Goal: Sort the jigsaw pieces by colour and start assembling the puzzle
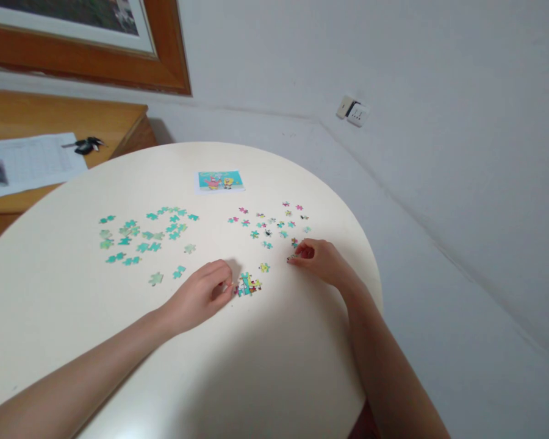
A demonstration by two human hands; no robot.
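Note:
Near the middle of the table lies a small cluster of joined jigsaw pieces in teal, yellow and pink. My left hand rests just left of it, fingers curled, thumb and forefinger tips at its edge; what they pinch, if anything, is too small to make out. To the right, my right hand has thumb and fingers closed on a small jigsaw piece at the table surface. A loose yellow-green piece lies between the hands. Multicoloured pieces are scattered beyond them.
Several teal and pale green pieces spread over the left side of the round white table. A cartoon picture card lies at the back. Behind stands a wooden desk with papers and keys.

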